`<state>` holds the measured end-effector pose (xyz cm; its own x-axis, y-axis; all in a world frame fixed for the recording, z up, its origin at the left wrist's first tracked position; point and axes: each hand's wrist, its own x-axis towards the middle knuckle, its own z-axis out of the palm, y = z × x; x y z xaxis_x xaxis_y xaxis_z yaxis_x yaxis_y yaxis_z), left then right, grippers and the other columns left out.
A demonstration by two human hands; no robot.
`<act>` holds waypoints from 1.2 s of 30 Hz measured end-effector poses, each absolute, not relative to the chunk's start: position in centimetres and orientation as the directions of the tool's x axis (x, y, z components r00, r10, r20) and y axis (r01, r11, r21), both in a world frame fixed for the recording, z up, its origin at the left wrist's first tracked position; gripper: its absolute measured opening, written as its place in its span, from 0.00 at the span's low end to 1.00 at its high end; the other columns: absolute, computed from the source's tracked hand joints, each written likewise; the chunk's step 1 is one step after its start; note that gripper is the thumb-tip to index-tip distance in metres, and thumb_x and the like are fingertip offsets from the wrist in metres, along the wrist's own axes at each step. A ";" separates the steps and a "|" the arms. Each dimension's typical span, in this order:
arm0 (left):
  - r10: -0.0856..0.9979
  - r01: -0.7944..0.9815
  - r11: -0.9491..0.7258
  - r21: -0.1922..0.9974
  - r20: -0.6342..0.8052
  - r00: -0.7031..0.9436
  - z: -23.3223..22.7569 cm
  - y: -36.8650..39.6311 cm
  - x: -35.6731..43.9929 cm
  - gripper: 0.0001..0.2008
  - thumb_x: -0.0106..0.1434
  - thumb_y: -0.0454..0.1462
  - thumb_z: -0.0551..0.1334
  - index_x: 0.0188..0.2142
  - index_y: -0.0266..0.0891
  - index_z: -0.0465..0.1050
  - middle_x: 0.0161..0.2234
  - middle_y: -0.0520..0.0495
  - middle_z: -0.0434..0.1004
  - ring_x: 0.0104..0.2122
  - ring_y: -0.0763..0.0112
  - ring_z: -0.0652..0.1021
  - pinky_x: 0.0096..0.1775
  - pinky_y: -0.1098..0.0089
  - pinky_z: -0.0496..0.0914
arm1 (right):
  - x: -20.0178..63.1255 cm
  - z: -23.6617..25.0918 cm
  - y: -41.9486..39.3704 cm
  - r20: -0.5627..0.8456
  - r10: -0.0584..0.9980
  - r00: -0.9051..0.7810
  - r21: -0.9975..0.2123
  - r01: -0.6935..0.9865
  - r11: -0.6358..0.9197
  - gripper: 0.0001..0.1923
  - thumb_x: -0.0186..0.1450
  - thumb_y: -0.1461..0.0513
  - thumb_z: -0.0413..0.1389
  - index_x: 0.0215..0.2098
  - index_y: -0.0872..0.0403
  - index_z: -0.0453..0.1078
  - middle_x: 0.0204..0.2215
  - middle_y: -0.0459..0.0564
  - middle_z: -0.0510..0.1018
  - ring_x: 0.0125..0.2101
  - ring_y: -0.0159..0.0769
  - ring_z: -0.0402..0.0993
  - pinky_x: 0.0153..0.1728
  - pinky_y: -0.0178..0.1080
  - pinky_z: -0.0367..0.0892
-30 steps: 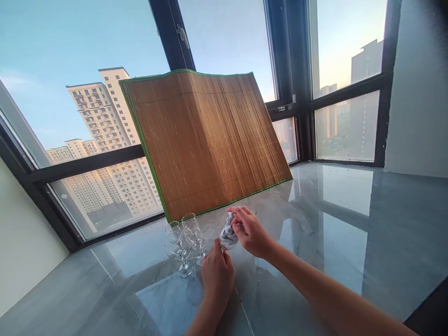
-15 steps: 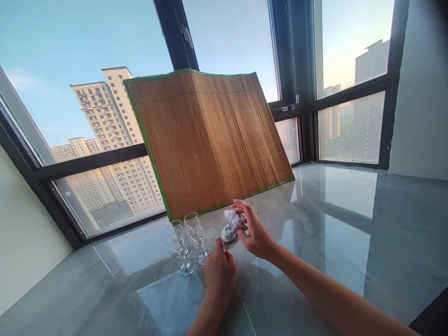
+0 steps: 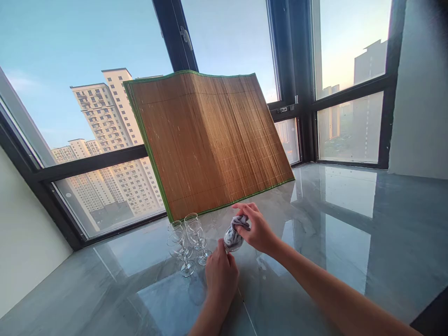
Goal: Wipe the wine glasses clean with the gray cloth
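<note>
My left hand (image 3: pixel 220 275) grips the stem of a small wine glass (image 3: pixel 231 241), holding it above the grey counter. My right hand (image 3: pixel 257 228) pinches a grey-white cloth (image 3: pixel 238 224) that is stuffed into the glass's bowl. Just left of my hands, several empty stemmed glasses (image 3: pixel 185 240) stand close together on the counter.
A brown bamboo mat with green edging (image 3: pixel 206 140) leans against the window behind the glasses. The glossy grey marble counter (image 3: pixel 332 233) runs right to a grey wall (image 3: pixel 420 93) and left to a pale wall (image 3: pixel 21 233). Dark window frames (image 3: pixel 87 163) border the back.
My right hand pulled the cloth partly up out of the glass, then pressed it back down into the bowl. The left hand kept its hold on the stem.
</note>
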<state>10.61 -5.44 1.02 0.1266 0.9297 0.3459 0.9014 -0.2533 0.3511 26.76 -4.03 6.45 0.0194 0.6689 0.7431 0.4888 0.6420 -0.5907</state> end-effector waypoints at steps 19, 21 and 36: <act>0.911 0.928 -0.263 0.264 0.386 0.148 2.0 -5.6 10.2 0.13 0.62 0.29 0.54 0.43 0.43 0.71 0.34 0.47 0.81 0.38 0.60 0.79 0.44 0.63 0.60 | 27.8 6.4 -4.7 0.319 0.838 -0.442 -0.801 0.347 0.487 0.29 0.64 0.62 0.53 0.64 0.50 0.64 0.61 0.54 0.70 0.59 0.47 0.66 0.59 0.52 0.61; 0.912 0.927 -0.259 0.269 0.384 0.144 2.1 -5.5 10.1 0.13 0.62 0.29 0.54 0.43 0.43 0.71 0.36 0.47 0.81 0.39 0.60 0.79 0.44 0.63 0.60 | 27.9 6.6 -4.7 0.280 0.835 -0.474 -0.821 0.333 0.464 0.32 0.62 0.61 0.56 0.65 0.51 0.62 0.55 0.54 0.75 0.54 0.46 0.70 0.55 0.49 0.65; 0.897 0.857 -0.324 0.402 0.419 0.142 2.1 -6.2 10.4 0.08 0.59 0.28 0.56 0.30 0.43 0.71 0.26 0.50 0.75 0.31 0.65 0.74 0.31 0.68 0.53 | 29.6 7.9 -4.7 0.211 0.794 -0.570 -0.965 0.007 0.262 0.30 0.52 0.59 0.68 0.53 0.51 0.70 0.37 0.46 0.77 0.37 0.36 0.74 0.36 0.35 0.70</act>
<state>10.38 -6.18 2.09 0.1423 0.8968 0.4189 0.8566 -0.3237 0.4018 29.58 -4.69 7.95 -0.5702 0.7939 0.2112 0.0072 0.2619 -0.9651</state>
